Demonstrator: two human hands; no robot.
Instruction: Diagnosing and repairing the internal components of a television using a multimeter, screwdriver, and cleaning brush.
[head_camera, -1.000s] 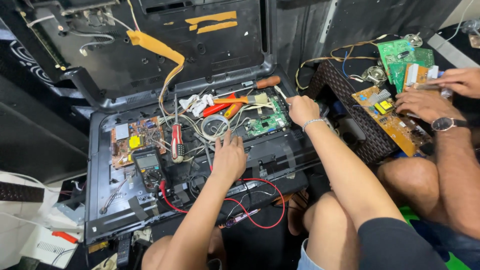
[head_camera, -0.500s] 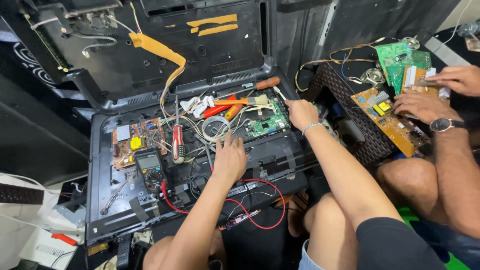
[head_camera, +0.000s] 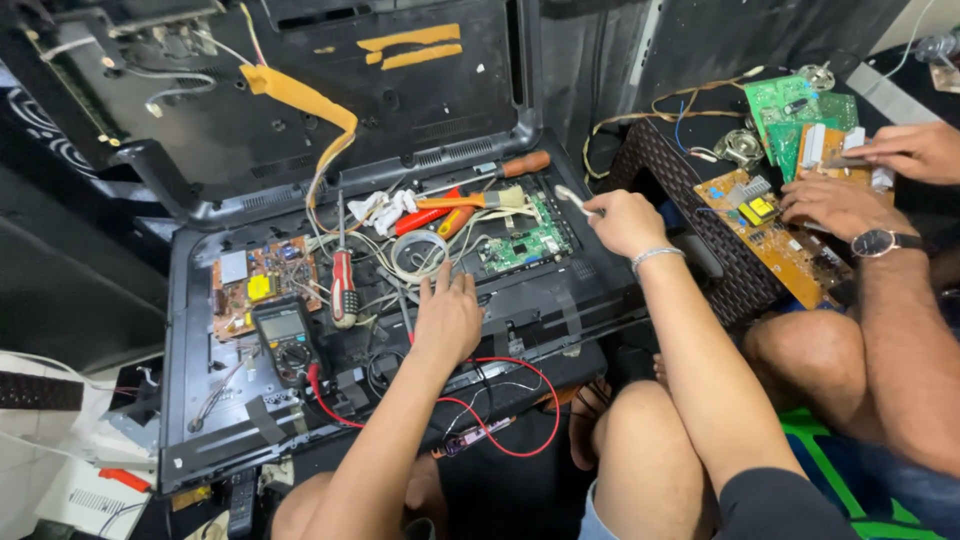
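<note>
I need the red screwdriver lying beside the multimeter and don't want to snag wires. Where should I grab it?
Take the red screwdriver by its ribbed handle, the end nearest you, coming from above. It lies flat with the thin shaft pointing away toward the tangled white wires, while the handle sits clear between the multimeter and the left hand.

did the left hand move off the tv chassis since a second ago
No. The left hand lies flat on the open chassis, just right of the red-handled screwdriver and below the wire coil, as before.
</note>
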